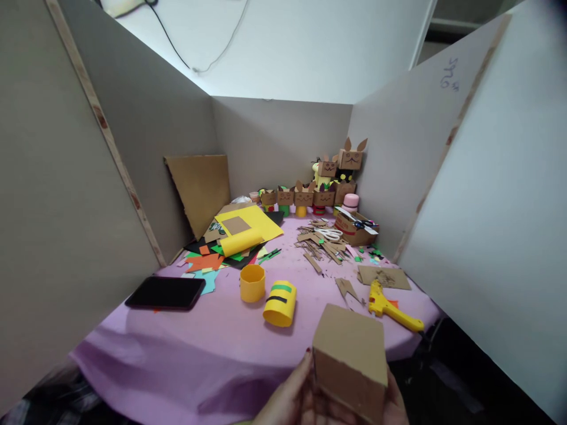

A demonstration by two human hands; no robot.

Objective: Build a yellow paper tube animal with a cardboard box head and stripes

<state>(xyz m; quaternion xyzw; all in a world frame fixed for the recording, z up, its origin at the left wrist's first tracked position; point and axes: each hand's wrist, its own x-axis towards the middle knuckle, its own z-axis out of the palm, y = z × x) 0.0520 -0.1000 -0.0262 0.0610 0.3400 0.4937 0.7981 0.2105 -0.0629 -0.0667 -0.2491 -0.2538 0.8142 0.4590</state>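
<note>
A small plain cardboard box (349, 348) is held up at the table's front edge, between both my hands. My left hand (290, 392) grips its left side, thumb pressed along the edge. On the opposite side my right hand (396, 401) wraps round the lower corner, its fingers mostly hidden. Just beyond the box lie a yellow paper tube (283, 310) with green and black strips and an upright plain yellow paper ring (252, 285). To the right rests a yellow glue gun (392, 308) beside a cut cardboard piece (346, 289).
Several cardboard animal figures (304, 198) stand at the back. Cardboard scraps and white-handled scissors (330, 234) lie mid-table, near a box with scissors (357, 228). At left are coloured paper (248, 227), a phone (166, 293) and a leaning cardboard sheet (201, 189). Grey panels enclose the table.
</note>
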